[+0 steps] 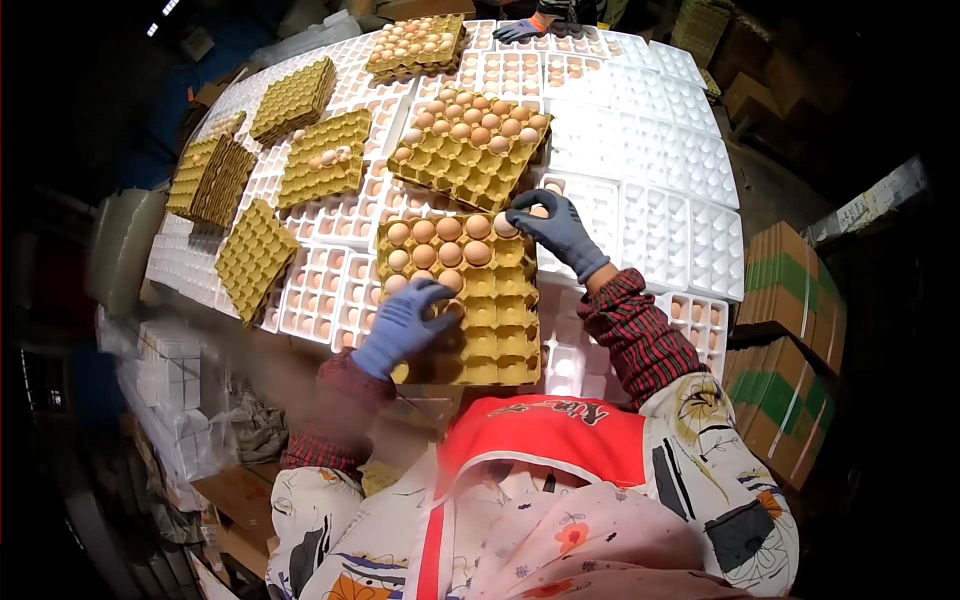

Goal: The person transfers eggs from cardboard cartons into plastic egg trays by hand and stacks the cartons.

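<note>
Before me lies a yellow-brown egg tray [510,340], its far and left cups holding several eggs [450,253] and its near cups bare. My left hand [400,325], in a blue-grey glove, is over the tray's left side at the nearest eggs. Its thumb stands apart from the curved fingers, and nothing shows between them. At the tray's far right corner my right hand [560,230], gloved alike, has its fingers curled round an egg [540,211]. Another egg [507,224] sits beside its fingertips. The undersides of both hands are hidden.
A stacked tray of eggs [470,125] stands just beyond, with more egg trays [290,100] to the left. White moulded trays [655,150] cover the table, many holding eggs. Flattened cartons [785,300] are stacked at right. Another person's gloved hand [517,31] rests at the far edge.
</note>
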Available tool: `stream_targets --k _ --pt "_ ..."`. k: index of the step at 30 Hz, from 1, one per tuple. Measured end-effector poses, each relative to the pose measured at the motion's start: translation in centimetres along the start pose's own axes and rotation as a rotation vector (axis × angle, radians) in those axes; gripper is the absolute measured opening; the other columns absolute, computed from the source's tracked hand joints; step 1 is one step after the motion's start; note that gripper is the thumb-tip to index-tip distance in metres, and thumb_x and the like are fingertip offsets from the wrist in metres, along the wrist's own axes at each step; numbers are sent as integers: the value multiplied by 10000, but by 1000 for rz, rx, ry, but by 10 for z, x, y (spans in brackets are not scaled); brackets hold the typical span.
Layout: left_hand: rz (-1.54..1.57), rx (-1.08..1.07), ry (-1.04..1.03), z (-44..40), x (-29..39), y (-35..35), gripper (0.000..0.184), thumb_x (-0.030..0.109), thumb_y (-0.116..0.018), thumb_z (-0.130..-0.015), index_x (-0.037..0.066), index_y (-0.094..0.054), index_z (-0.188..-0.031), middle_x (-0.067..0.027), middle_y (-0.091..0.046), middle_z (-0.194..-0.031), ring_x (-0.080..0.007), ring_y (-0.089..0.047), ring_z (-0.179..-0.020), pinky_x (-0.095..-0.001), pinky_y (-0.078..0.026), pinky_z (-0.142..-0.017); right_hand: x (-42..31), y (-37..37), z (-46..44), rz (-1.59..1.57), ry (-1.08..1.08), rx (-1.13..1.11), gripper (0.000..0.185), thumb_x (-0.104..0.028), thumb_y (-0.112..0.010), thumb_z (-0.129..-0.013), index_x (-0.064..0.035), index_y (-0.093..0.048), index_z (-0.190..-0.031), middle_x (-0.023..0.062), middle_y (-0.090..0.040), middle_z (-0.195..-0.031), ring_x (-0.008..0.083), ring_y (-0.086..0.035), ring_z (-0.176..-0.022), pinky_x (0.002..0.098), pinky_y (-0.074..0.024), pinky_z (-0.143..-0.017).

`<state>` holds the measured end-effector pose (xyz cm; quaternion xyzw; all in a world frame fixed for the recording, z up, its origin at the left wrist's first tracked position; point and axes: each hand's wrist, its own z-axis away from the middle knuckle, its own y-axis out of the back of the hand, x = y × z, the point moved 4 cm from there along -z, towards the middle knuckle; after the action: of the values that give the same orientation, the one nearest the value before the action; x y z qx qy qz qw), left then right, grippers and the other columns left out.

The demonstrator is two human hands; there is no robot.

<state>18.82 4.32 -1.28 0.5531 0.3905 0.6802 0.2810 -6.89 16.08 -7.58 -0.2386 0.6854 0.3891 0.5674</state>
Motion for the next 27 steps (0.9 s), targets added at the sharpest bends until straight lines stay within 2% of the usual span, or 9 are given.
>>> stream_targets --k 3,5,9,11,12,15,18,24,27 --pt "-482 -152 -5 2 7 -35 412 219 -716 -832 119 -584 -1209 -108 -592 -1199 -323 -629 -1020 -405 -515 -826 -31 -22 -5 849 207 26 398 -259 -780 -750 -101 -679 -1100 115 -683 -1015 242 -653 -923 334 -514 -839" --pt "-445 -124 -57 3 4 -29 439 220 -750 -807 118 -593 -1204 -114 -611 -1177 -343 -629 -1002 -406 -518 -828 -24 -26 -12 883 138 -51 429 -257 -785 -719 -120 -685 -1113 129 -681 -1053 275 -659 -917 342 -523 -861" --pt "946 153 148 10 -45 2 548 173 -763 -840 23 -562 -1327 -86 -635 -1211 -180 -644 -1026 -336 -525 -896 -22 4 0 -281 -12 71 497 -166 -796 -762 -57 -646 -1223 79 -645 -1141 190 -639 -974 296 -521 -882" --pt "1104 133 201 7 -36 28 515 178 -765 -845 -13 -583 -1287 -65 -628 -1206 -166 -619 -1058 -335 -511 -936 -42 -4 7 -293 -173 -159 480 -181 -800 -754 -67 -662 -1200 103 -620 -1170 224 -626 -1022 318 -506 -927" --pt "812 90 56 -5 -49 25 512 159 -770 -830 37 -600 -1297 -75 -601 -1247 -194 -593 -1130 -332 -489 -971 -48 -18 1 154 293 -105 495 -180 -795 -745 -89 -659 -1213 132 -589 -1229 223 -618 -1031 359 -528 -874" --pt "-194 26 -119 -27 -11 14 469 139 -763 -760 141 -646 -1214 -125 -524 -1331 -308 -581 -1148 -389 -514 -928 -67 -84 12 1117 80 -90 280 -188 -706 -792 -143 -711 -1069 124 -537 -1243 280 -602 -951 425 -549 -708" --pt "-550 52 -88 -44 -15 -17 469 90 -731 -673 157 -653 -1131 -116 -535 -1271 -331 -536 -1134 -413 -521 -876 -63 -120 8 1572 2 -23 213 -184 -642 -826 -159 -717 -1024 121 -523 -1160 312 -589 -900 417 -500 -444" --pt "-310 255 -135 -33 -10 2 423 202 -796 -688 115 -676 -1084 -140 -548 -1280 -353 -593 -1067 -425 -529 -860 -56 -31 42 404 199 93 507 -375 -783 -729 -51 -658 -1100 170 -581 -1134 267 -646 -940 386 -532 -811" --pt "454 169 44 -9 12 14 417 111 -779 -737 6 -667 -1124 -169 -587 -1228 -287 -597 -1140 -363 -498 -919 -47 44 119 -362 -427 88 464 -306 -782 -841 -32 -640 -1187 70 -676 -967 107 -619 -717 264 -515 -598"
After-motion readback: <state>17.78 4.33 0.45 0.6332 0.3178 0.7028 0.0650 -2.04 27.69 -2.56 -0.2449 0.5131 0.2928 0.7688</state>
